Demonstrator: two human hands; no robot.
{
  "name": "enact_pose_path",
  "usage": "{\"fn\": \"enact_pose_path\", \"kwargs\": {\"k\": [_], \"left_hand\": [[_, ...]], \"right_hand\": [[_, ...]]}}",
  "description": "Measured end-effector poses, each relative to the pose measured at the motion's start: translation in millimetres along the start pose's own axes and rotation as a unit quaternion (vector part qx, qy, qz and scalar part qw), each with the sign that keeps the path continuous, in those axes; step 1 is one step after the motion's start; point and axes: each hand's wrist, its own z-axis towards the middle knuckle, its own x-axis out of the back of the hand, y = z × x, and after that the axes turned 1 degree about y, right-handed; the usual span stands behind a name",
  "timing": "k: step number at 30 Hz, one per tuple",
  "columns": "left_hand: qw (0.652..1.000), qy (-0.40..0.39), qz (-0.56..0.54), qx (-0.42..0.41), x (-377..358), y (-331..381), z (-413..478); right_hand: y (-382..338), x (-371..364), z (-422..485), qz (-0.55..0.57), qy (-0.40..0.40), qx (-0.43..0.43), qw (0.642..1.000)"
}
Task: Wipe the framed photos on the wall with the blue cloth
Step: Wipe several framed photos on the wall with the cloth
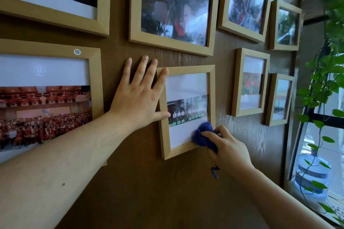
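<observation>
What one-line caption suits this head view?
Left hand steadies a small wooden photo frame while the right hand wipes its glass with a blue cloth.

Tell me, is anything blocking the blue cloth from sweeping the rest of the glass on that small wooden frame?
Partly. The left hand braces the small light-wood frame; its index fingertip and thumb overlap the left rail. The crumpled blue cloth, in the right hand, is at the lower right corner. The glass between looks clear.

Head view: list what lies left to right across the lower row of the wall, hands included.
Frame with the 19 sticker → left hand → small frame being wiped → blue cloth → right hand → two narrow frames → vine at the window.
</observation>
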Motion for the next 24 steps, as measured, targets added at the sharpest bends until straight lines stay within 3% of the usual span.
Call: {"fn": "enact_pose_path", "kwargs": {"k": [7,15,24], "left_hand": [[0.999,-0.035,-0.001,0.006,6,1,1],[0.997,-0.066,-0.023,0.020,29,3,2],[0.997,0.024,0.068,0.002,108,-53,49]], "right_hand": [[3,17,-3,0.018,0.001,-0.014,1.000],[14,64,18,0.084,0.084,0.035,0.992],[-24,144,112,0.114,0.173,0.127,0.970]]}}
